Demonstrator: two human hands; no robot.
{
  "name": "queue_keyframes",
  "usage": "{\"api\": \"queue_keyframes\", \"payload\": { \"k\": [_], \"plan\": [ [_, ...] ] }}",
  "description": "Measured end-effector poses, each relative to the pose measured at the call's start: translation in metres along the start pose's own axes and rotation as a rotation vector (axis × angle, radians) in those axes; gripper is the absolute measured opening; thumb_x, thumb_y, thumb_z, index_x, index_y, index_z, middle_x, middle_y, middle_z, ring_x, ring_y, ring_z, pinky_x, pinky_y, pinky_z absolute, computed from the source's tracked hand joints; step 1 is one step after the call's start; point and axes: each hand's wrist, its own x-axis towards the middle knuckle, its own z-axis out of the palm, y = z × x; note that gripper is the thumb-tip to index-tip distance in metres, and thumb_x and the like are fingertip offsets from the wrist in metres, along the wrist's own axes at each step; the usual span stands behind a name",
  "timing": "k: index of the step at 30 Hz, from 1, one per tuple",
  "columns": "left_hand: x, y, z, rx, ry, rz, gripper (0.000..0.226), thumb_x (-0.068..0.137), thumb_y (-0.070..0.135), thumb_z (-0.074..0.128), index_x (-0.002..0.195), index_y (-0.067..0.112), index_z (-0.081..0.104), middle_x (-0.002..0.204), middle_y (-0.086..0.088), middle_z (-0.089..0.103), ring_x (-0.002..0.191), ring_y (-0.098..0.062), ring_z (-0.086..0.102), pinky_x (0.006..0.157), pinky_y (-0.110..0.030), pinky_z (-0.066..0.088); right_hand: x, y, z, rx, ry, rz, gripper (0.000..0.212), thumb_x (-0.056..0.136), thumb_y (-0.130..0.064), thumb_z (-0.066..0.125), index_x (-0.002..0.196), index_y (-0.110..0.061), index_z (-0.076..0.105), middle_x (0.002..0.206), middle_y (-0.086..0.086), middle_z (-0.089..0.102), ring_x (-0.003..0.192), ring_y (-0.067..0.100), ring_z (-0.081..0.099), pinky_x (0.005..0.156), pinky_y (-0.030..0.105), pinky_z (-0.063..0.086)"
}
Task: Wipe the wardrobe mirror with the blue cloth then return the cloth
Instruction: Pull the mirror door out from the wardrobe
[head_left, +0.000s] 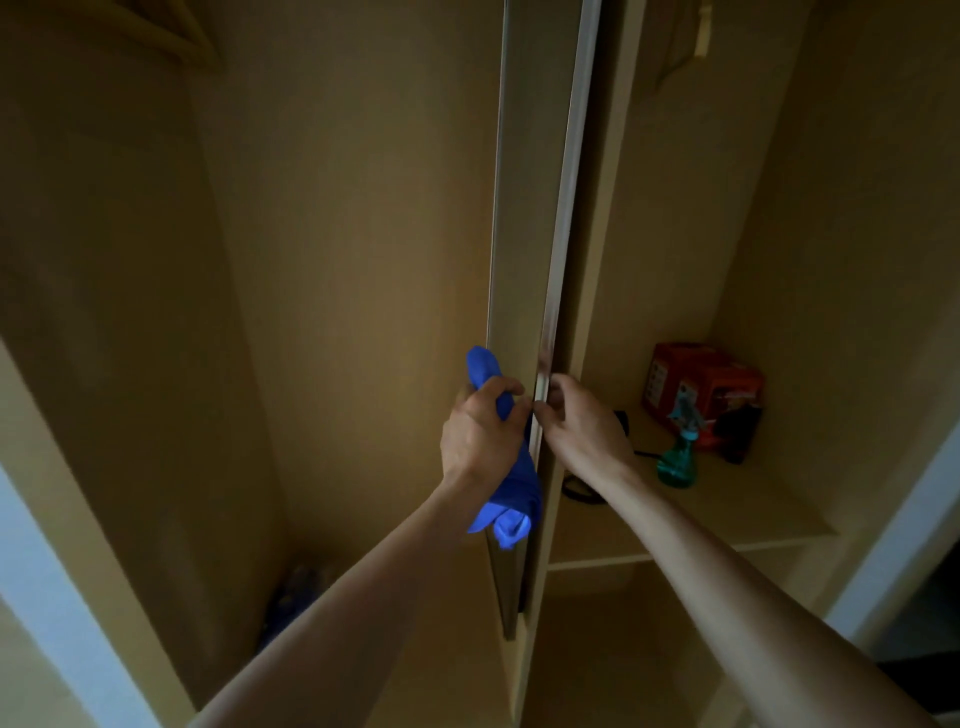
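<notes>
1. Left hand (480, 431): working just below frame centre, with fingers and thumb curling tightly round the blue cloth (511, 499). The bunched cloth is poking out above the fist at 12 o'clock and hanging below it at 6 o'clock, just beside the door.
2. Right hand (582, 426): sitting at 3 o'clock of the left hand, with partly curled fingertips pinching the door's metal edge strip (563, 208).
3. Sliding door (519, 208): standing edge-on and running from 12 to 6 o'clock between two wardrobe compartments.
4. Shelf (753, 509): lying at 3 o'clock and carrying a red box (701, 384), a green spray bottle (678, 457) just in front of the box, and a black cable (579, 491).
5. Bluish bundle (296, 597): lying at 7 o'clock, too blurred to identify.
</notes>
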Motion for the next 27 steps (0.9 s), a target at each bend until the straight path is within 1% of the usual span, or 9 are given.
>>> {"api": "queue_keyframes", "payload": {
  "k": [1, 2, 8, 10, 13, 16, 20, 24, 27],
  "plan": [
    [0.003, 0.004, 0.0, 0.001, 0.005, 0.008, 0.024, 0.1, 0.04, 0.059, 0.12, 0.03, 0.066, 0.108, -0.001, 0.057, 0.094, -0.024, 0.064, 0.083, -0.041, 0.056, 0.003, -0.003, -0.002, -0.004, 0.02, -0.009, 0.043, 0.104, -0.036, 0.047, 0.144, -0.022, 0.045, 0.136, -0.001, 0.06, 0.12, 0.021, 0.06, 0.092, 0.036, 0.051],
    [0.006, 0.008, 0.0, 0.007, 0.009, 0.017, 0.025, 0.1, 0.04, 0.059, 0.121, 0.03, 0.066, 0.108, -0.001, 0.058, 0.095, -0.024, 0.064, 0.083, -0.041, 0.055, 0.006, -0.005, -0.005, 0.004, 0.036, -0.022, 0.041, 0.104, -0.036, 0.045, 0.143, -0.022, 0.046, 0.136, 0.001, 0.061, 0.121, 0.023, 0.06, 0.094, 0.038, 0.051],
    [0.015, 0.026, 0.007, 0.057, 0.047, 0.016, 0.026, 0.098, 0.04, 0.06, 0.121, 0.029, 0.066, 0.103, 0.004, 0.053, 0.093, -0.022, 0.062, 0.077, -0.034, 0.05, 0.023, -0.003, -0.017, 0.088, 0.016, -0.072, 0.033, 0.105, -0.038, 0.043, 0.131, -0.021, 0.054, 0.12, 0.001, 0.067, 0.108, 0.022, 0.064, 0.081, 0.033, 0.049],
    [0.016, 0.032, 0.01, 0.049, 0.083, -0.003, 0.022, 0.098, 0.04, 0.061, 0.115, 0.028, 0.067, 0.101, 0.004, 0.054, 0.09, -0.022, 0.062, 0.076, -0.033, 0.05, 0.03, -0.001, -0.023, 0.08, 0.0, -0.097, 0.03, 0.105, -0.037, 0.044, 0.127, -0.022, 0.057, 0.114, -0.001, 0.068, 0.104, 0.021, 0.066, 0.081, 0.035, 0.052],
    [0.018, 0.038, 0.014, 0.066, 0.112, -0.037, 0.017, 0.099, 0.041, 0.06, 0.107, 0.026, 0.066, 0.098, 0.002, 0.057, 0.085, -0.024, 0.063, 0.073, -0.035, 0.051, 0.036, 0.003, -0.028, 0.084, -0.043, -0.119, 0.025, 0.104, -0.036, 0.046, 0.119, -0.023, 0.06, 0.107, -0.004, 0.068, 0.098, 0.019, 0.067, 0.083, 0.043, 0.056],
    [0.017, 0.042, 0.018, 0.091, 0.13, -0.072, 0.017, 0.1, 0.04, 0.058, 0.105, 0.026, 0.065, 0.1, 0.001, 0.056, 0.085, -0.024, 0.062, 0.071, -0.033, 0.047, 0.041, 0.006, -0.031, 0.122, -0.097, -0.113, 0.025, 0.104, -0.035, 0.048, 0.119, -0.02, 0.06, 0.109, 0.0, 0.069, 0.096, 0.021, 0.068, 0.085, 0.049, 0.056],
    [0.016, 0.045, 0.021, 0.122, 0.14, -0.108, 0.013, 0.101, 0.037, 0.058, 0.103, 0.027, 0.064, 0.1, 0.001, 0.055, 0.084, -0.022, 0.06, 0.071, -0.032, 0.045, 0.044, 0.007, -0.031, 0.184, -0.118, -0.102, 0.03, 0.103, -0.034, 0.05, 0.125, -0.015, 0.059, 0.115, 0.005, 0.069, 0.1, 0.024, 0.069, 0.089, 0.049, 0.055],
    [0.01, 0.048, 0.024, 0.146, 0.143, -0.125, 0.012, 0.101, 0.036, 0.057, 0.104, 0.026, 0.064, 0.1, 0.0, 0.055, 0.084, -0.023, 0.059, 0.071, -0.033, 0.044, 0.041, 0.011, -0.031, 0.177, -0.102, -0.11, 0.035, 0.103, -0.036, 0.049, 0.129, -0.015, 0.059, 0.117, 0.006, 0.069, 0.101, 0.026, 0.068, 0.089, 0.047, 0.055],
    [0.002, 0.048, 0.025, 0.128, 0.157, -0.133, 0.01, 0.101, 0.033, 0.058, 0.104, 0.026, 0.064, 0.102, -0.002, 0.057, 0.088, -0.024, 0.06, 0.073, -0.033, 0.045, 0.036, 0.015, -0.03, 0.176, -0.094, -0.128, 0.036, 0.104, -0.036, 0.048, 0.13, -0.014, 0.059, 0.12, 0.008, 0.068, 0.107, 0.027, 0.066, 0.088, 0.04, 0.053]
  ]
}}
